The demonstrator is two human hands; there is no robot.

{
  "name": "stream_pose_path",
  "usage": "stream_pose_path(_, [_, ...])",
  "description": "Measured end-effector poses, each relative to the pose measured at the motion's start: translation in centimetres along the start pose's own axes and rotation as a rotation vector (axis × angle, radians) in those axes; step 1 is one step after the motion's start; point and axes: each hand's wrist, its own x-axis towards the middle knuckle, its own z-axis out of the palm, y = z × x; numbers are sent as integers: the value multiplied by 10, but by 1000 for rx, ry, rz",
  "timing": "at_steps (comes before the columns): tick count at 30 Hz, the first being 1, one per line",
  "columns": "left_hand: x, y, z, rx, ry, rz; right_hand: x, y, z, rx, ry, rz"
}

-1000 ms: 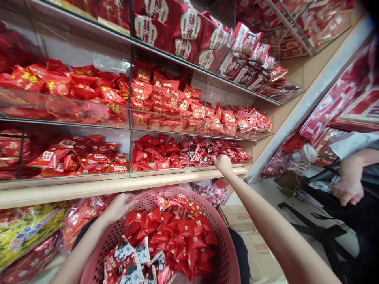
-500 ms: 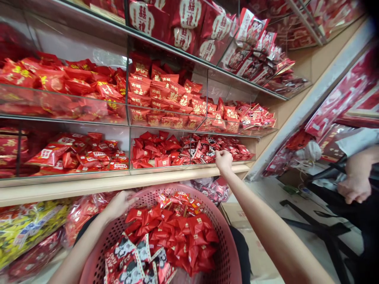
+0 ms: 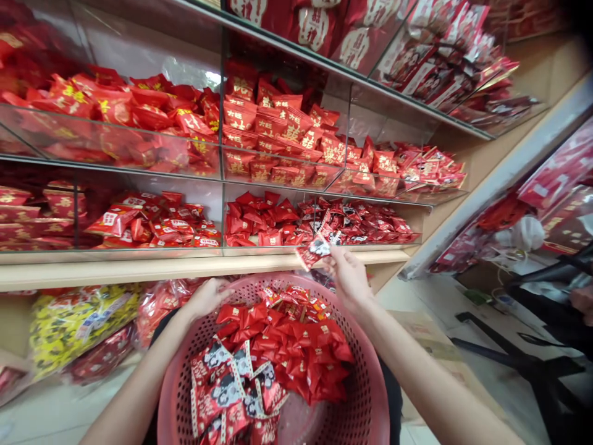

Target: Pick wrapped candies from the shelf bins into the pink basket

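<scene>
My right hand (image 3: 346,275) pinches a small red candy packet (image 3: 314,251) with a black-and-white print, just in front of the bottom shelf's edge and above the basket's far right rim. My left hand (image 3: 209,296) grips the far left rim of a pink perforated plastic basket (image 3: 373,395). Inside the basket, plain red packets (image 3: 306,346) are heaped at the middle and right. Red packets with black-and-white pictures (image 3: 231,389) lie at the near left. Similar printed packets (image 3: 370,222) fill the bottom shelf's right compartment, behind my right hand.
Glass-fronted shelves (image 3: 162,254) hold many red packets in divided compartments. Under them lie a yellow plastic bag (image 3: 78,327) and a clear bag of red packets (image 3: 162,309). At right are a black chair base (image 3: 523,364), flattened cardboard (image 3: 430,346) and part of another person.
My right hand has drawn back from the bottom shelf toward the basket with a printed packet in its fingers. The view has shifted. My left hand stays at the basket's rim.
</scene>
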Motion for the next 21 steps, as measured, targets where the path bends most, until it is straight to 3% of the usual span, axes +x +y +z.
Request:
stream_pose_path(3, [0,-1,2,-106,30,28,-29,28,21,20,-134,152])
stream_pose_path(6, [-2,7,-1,-209,26,81,-41,58,40,19,-163,245])
stream_pose_path(10, [-6,24,-10,-200,-186,94,-43,89,56,-5,-143,253])
stream_pose_path(15, [-12,41,-20,-202,-343,144,-52,111,64,19,-120,273])
stream_pose_path(21, [-13,42,-21,-207,-352,131,-62,118,66,34,-190,242])
